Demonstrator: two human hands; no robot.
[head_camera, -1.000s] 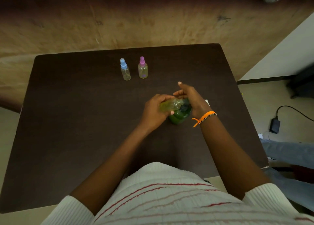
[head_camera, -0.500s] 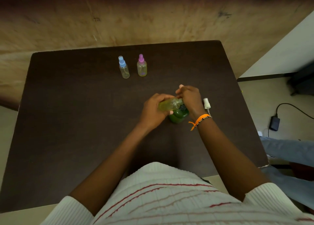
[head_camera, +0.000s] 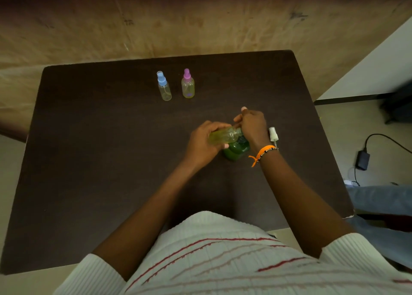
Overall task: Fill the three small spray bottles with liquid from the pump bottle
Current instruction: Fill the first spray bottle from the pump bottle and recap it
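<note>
On the dark table stands a green pump bottle. My left hand grips a small clear spray bottle without its cap, tilted on its side with its mouth toward the pump. My right hand is curled over the pump head, hiding it. The loose white spray cap lies on the table just right of my right wrist. Farther back stand two capped small bottles side by side: one with a blue cap, one with a pink cap.
A brown cloth backdrop rises behind the table. On the floor at right lie a black charger with cable and a person's leg in jeans.
My right hand's fingers have curled down over the pump head. The white cap, hidden behind my wrist a second ago, now shows beside it. The left hand keeps the tilted bottle in place.
</note>
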